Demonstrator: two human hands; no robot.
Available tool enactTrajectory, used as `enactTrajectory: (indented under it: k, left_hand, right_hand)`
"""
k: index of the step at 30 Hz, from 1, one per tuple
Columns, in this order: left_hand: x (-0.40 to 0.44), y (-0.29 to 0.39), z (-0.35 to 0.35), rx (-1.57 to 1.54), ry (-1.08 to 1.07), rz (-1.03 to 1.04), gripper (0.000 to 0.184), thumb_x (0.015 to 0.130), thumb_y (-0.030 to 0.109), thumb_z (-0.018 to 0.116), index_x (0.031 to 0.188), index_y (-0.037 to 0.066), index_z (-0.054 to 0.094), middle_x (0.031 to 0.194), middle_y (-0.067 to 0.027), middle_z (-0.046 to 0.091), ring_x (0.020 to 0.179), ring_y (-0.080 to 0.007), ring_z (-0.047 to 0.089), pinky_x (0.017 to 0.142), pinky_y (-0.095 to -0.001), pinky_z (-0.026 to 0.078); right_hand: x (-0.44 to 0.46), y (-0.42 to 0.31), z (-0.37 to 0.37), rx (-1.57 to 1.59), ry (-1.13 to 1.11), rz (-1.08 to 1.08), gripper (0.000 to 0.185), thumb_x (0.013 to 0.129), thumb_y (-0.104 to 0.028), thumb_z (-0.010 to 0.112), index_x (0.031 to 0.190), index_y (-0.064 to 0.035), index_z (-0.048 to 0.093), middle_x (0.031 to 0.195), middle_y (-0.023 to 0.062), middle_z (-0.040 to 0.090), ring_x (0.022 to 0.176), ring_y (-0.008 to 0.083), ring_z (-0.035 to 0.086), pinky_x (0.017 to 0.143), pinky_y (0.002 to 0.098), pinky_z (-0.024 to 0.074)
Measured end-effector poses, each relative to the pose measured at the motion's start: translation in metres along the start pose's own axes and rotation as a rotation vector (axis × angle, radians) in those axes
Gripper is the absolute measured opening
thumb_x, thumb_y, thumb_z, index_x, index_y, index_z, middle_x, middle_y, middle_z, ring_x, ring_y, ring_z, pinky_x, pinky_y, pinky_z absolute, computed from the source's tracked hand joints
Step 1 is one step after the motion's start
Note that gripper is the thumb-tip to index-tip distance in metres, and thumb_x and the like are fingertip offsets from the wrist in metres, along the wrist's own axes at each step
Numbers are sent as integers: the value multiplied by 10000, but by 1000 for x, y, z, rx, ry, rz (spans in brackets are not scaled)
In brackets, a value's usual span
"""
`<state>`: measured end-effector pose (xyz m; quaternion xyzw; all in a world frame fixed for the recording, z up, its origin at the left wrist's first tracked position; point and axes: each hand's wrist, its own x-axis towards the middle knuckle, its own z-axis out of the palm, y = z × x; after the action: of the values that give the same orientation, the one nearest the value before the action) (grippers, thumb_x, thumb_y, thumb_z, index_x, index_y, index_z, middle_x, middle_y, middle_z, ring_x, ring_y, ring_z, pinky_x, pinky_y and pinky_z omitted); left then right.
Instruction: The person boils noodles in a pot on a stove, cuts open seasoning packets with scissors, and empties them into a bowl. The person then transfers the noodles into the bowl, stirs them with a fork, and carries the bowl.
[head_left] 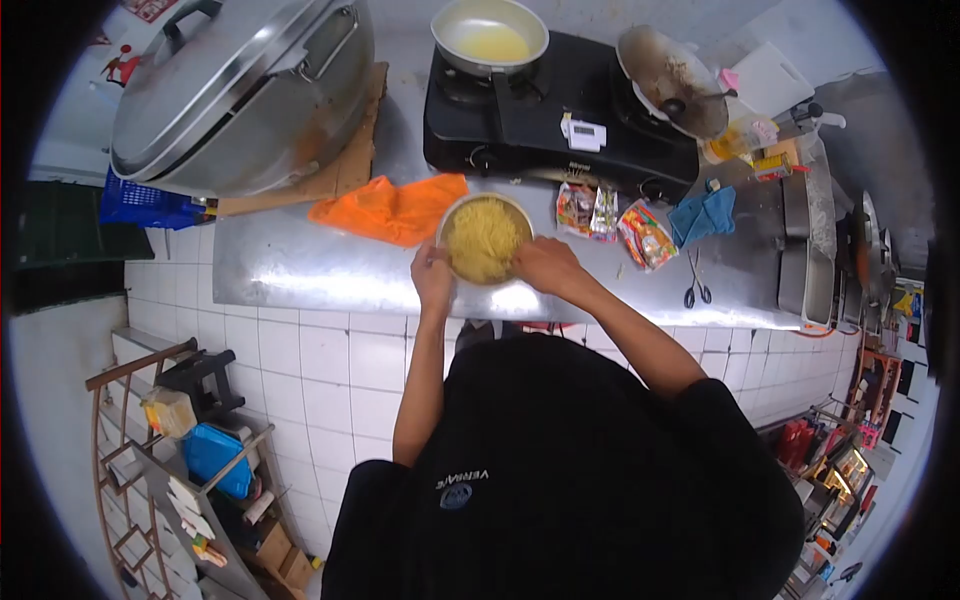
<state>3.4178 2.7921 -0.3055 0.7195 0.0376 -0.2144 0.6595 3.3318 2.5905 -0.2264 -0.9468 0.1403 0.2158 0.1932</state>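
Observation:
A round metal bowl (pixel 530 222) of yellow noodles (pixel 484 238), strand-like and heaped, sits near the front of the steel table. My left hand (pixel 433 276) grips the bowl's left rim with closed fingers. My right hand (pixel 546 264) is at the bowl's right side, its fingers closed over the edge of the noodles; what they hold is hidden. An orange cloth (pixel 385 210) lies just left of the bowl. Right of it are two opened food packets, one (pixel 586 211) near the stove and another (pixel 648 236) closer to the scissors (pixel 697 283).
A black two-burner stove (pixel 570 90) carries a pan (pixel 490 35) with yellow liquid and a dirty wok (pixel 668 80) with a ladle. A huge lidded pot (pixel 250 100) stands left on cardboard. A blue cloth (pixel 703 214), an oil bottle (pixel 742 138) and metal containers (pixel 806 270) are right.

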Motion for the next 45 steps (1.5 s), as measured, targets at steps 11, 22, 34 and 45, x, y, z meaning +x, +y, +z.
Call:
enactTrajectory:
  k: [11,22,34,45]
  left_hand:
    - [-7,0,0,-97,3,-9,323,969,88,518,1249,-41,610,1001,-101,650,902,-153,578,831,-289,470]
    - [2,-21,-2,-89,3,25,325,968,114,506,1235,-27,625,1069,-108,664,986,-152,593,891,-289,458]
    - [-16,-3,1,-98,24,-17,310,978,133,531,1210,-47,629,1005,-82,652,906,-130,591,819,-258,464]
    - [-21,-5,2,-203,66,-39,295,974,113,531,1210,-33,634,1010,-94,666,916,-148,606,824,-274,471]
  right_hand:
    - [10,0,-16,-37,59,-1,344,884,-313,528,900,-18,704,867,234,688,846,433,671,743,519,537]
    - [9,13,7,-126,-4,-131,289,849,-281,573,908,-36,714,957,201,692,905,396,668,757,477,546]
    - [18,-10,10,-98,-20,19,276,853,-305,585,834,-74,735,917,203,695,911,379,667,782,495,525]
    - [-50,-11,-81,-217,155,-102,187,857,-156,564,923,-102,731,876,178,675,809,349,676,710,467,531]
